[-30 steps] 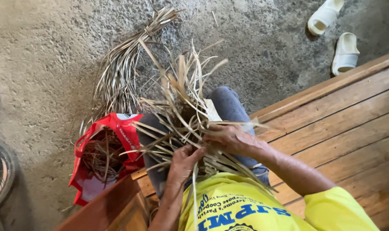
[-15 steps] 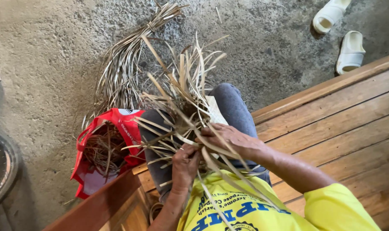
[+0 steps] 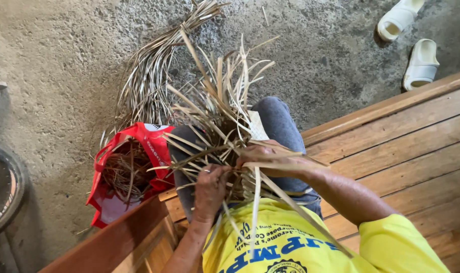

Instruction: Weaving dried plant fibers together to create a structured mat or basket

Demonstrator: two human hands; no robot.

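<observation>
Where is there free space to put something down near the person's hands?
The wooden planks to the right of the right hand are bare, as is the concrete floor left of the loose leaf bundle. It is crowded on the lap, where both hands, the left hand too, grip the woven strips, and the red bag is full.

Your left hand (image 3: 210,189) is partly buried in the tangle of dried leaf strips (image 3: 217,126), so you cannot tell how its fingertips close or which strip they pinch. Your right hand (image 3: 273,157) has strips lying across its knuckles, hiding its fingers too. The woven middle between both hands is too crowded to read. The red bag (image 3: 131,174) shows only a dark mass of strips inside. At the left edge, a dark round rim (image 3: 5,197) is cut off. Your shirt runs off the bottom edge.
</observation>
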